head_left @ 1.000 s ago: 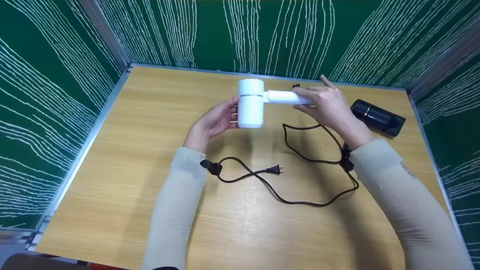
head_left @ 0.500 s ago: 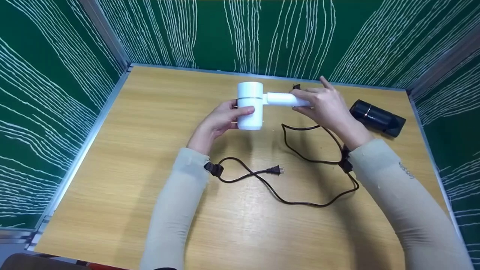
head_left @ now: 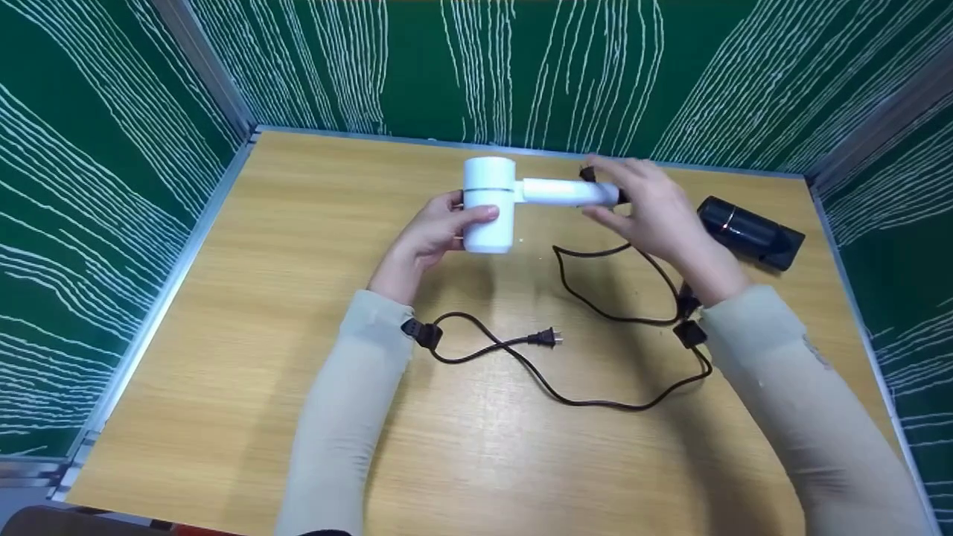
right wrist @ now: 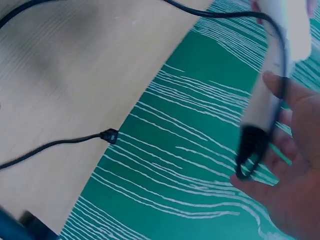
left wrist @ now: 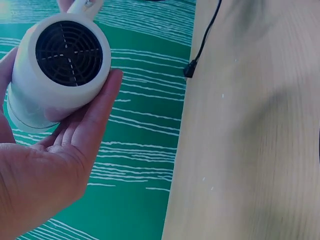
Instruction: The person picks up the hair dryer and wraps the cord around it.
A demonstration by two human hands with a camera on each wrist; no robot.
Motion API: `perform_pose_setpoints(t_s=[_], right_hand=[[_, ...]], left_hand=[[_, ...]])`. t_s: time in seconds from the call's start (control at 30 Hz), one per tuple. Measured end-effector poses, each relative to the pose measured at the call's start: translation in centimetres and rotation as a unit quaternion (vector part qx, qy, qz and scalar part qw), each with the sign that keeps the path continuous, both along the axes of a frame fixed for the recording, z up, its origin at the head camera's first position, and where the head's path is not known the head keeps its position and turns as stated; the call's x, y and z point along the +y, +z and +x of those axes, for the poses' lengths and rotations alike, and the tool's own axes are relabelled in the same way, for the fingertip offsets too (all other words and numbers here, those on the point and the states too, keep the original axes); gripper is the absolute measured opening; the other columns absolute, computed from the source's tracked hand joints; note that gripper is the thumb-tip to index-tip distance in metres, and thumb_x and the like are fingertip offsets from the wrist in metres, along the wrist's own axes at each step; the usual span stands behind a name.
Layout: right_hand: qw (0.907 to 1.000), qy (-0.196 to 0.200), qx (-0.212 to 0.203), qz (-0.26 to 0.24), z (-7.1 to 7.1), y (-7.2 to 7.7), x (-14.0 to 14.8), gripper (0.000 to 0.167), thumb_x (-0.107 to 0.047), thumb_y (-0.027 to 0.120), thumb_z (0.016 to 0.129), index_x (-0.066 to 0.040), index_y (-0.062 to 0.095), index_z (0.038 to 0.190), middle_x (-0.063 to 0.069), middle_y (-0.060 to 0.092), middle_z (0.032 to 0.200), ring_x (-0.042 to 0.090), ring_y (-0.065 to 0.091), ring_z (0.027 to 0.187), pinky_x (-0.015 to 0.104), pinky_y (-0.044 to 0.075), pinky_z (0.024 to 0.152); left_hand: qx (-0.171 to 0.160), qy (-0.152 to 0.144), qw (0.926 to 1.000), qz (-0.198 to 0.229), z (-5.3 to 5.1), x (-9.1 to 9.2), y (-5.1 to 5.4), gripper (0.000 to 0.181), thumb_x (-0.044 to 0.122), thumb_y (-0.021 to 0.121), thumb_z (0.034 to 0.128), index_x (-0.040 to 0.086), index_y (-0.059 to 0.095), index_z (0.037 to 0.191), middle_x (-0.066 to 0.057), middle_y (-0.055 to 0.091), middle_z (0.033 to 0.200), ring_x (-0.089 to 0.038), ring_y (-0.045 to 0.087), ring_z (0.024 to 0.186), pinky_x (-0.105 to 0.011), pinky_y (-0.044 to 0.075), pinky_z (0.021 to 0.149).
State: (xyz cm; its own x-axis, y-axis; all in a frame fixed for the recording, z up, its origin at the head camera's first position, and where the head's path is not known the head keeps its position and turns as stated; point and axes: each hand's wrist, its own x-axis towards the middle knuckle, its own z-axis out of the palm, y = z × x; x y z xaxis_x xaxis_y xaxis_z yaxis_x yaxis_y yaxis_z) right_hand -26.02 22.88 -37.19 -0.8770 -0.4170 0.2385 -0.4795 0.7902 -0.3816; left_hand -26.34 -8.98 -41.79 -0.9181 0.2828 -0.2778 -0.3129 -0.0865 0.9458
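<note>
A white hair dryer [head_left: 489, 223] is held above the table, its handle [head_left: 566, 192] pointing right. My left hand [head_left: 432, 234] grips its barrel, thumb across the near side. In the left wrist view the dryer's round dark grille [left wrist: 69, 53] faces the camera, above my left palm [left wrist: 45, 170]. My right hand [head_left: 651, 208] is spread around the handle's end, which shows between thumb and fingers. In the right wrist view a finger or thumb of my right hand [right wrist: 295, 155] overlaps the handle, beside the black cord [right wrist: 277, 35] looping from its end.
On the wooden table [head_left: 298, 260] the black cord [head_left: 573, 402] lies in loops, with a two-pin plug [head_left: 547, 337] near the middle. A black cylindrical object with a gold band [head_left: 752, 233] lies at the right. Another black plug [head_left: 587, 173] is near the back edge, and green walls enclose the table.
My left thumb has come round onto the barrel. The fingers of my right hand have spread off the handle, uncovering its end. The dryer has shifted slightly left.
</note>
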Motion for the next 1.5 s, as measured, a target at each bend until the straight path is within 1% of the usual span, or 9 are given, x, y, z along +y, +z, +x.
perform_pose_setpoints(t_s=[0.13,0.33,0.6,0.77,0.93,1.1,1.2,1.4,1.5], right_hand=[[0.9908,-0.046,-0.055,-0.115,0.6,0.0,1.3,0.074,-0.045,0.069,0.104,-0.024,0.037,0.167,0.014,0.052,0.159,0.038,0.051,0.143,0.065,0.042,0.116],[0.9574,-0.066,-0.134,-0.247,1.2,-1.8,2.5,0.068,-0.049,0.057,0.109,-0.017,0.036,0.166,0.016,0.059,0.152,0.033,0.058,0.136,0.054,0.049,0.113],[0.8688,-0.038,-0.272,-0.412,2.9,-5.2,1.4,0.060,-0.047,0.047,0.113,-0.005,0.044,0.157,0.013,0.064,0.142,0.020,0.062,0.129,0.041,0.051,0.113],[0.8206,-0.018,-0.275,-0.501,3.1,-6.8,0.4,0.048,-0.034,0.053,0.113,-0.002,0.050,0.150,0.009,0.066,0.137,0.025,0.060,0.132,0.042,0.050,0.114],[0.7856,-0.021,-0.262,-0.560,3.6,-7.8,-0.3,0.036,-0.028,0.055,0.113,-0.001,0.058,0.137,0.009,0.069,0.133,0.025,0.062,0.133,0.045,0.049,0.115],[0.7599,-0.020,-0.258,-0.596,4.4,-8.0,-0.7,0.021,-0.021,0.056,0.112,-0.006,0.063,0.125,0.008,0.071,0.129,0.026,0.064,0.131,0.051,0.047,0.117],[0.7527,-0.019,-0.256,-0.606,4.7,-7.5,-0.8,0.017,-0.021,0.055,0.113,-0.009,0.060,0.124,0.006,0.074,0.126,0.026,0.065,0.130,0.051,0.045,0.118],[0.7439,-0.013,-0.253,-0.618,4.9,-5.3,-0.8,0.017,-0.025,0.049,0.115,-0.012,0.051,0.126,0.005,0.078,0.111,0.026,0.072,0.118,0.042,0.051,0.113],[0.7533,-0.011,-0.245,-0.610,4.6,-4.1,-0.7,0.022,-0.026,0.048,0.115,-0.010,0.052,0.129,0.006,0.074,0.099,0.024,0.076,0.102,0.038,0.055,0.106]], left_hand=[[0.007,0.012,0.9999,0.006,-0.2,-0.5,0.2,0.065,0.021,0.080,0.0975,0.000,0.048,0.151,-0.017,0.063,0.137,-0.034,0.065,0.122,-0.046,0.058,0.099],[0.025,0.027,0.9992,0.015,-0.3,-1.0,0.6,0.065,0.020,0.079,0.0981,0.000,0.048,0.152,-0.017,0.062,0.140,-0.034,0.064,0.125,-0.047,0.057,0.102],[0.038,0.041,0.9981,0.025,-0.4,-1.2,0.9,0.065,0.023,0.080,0.0975,0.003,0.049,0.151,-0.015,0.062,0.141,-0.034,0.063,0.125,-0.048,0.055,0.104],[0.036,0.041,0.9982,0.026,-0.5,-1.2,0.7,0.063,0.022,0.080,0.0982,0.003,0.050,0.150,-0.015,0.062,0.141,-0.033,0.063,0.125,-0.047,0.056,0.103],[0.034,0.042,0.9982,0.028,-0.7,-1.2,0.5,0.062,0.020,0.079,0.0983,0.001,0.050,0.150,-0.017,0.062,0.140,-0.034,0.064,0.124,-0.047,0.057,0.103],[0.034,0.050,0.9979,0.026,-0.8,-1.2,0.5,0.061,0.018,0.078,0.0987,0.000,0.051,0.150,-0.017,0.062,0.141,-0.034,0.064,0.124,-0.049,0.056,0.103],[0.033,0.053,0.9977,0.025,-0.8,-1.3,0.4,0.061,0.020,0.078,0.0991,0.001,0.051,0.150,-0.017,0.062,0.141,-0.033,0.064,0.125,-0.048,0.056,0.103],[0.030,0.055,0.9979,0.015,-0.7,-1.3,0.3,0.063,0.022,0.080,0.0980,0.002,0.051,0.150,-0.015,0.062,0.141,-0.032,0.063,0.126,-0.047,0.056,0.103],[0.036,0.053,0.9980,0.002,-0.6,-1.2,0.1,0.064,0.023,0.081,0.0973,0.002,0.052,0.150,-0.015,0.063,0.141,-0.032,0.064,0.126,-0.046,0.057,0.102]])
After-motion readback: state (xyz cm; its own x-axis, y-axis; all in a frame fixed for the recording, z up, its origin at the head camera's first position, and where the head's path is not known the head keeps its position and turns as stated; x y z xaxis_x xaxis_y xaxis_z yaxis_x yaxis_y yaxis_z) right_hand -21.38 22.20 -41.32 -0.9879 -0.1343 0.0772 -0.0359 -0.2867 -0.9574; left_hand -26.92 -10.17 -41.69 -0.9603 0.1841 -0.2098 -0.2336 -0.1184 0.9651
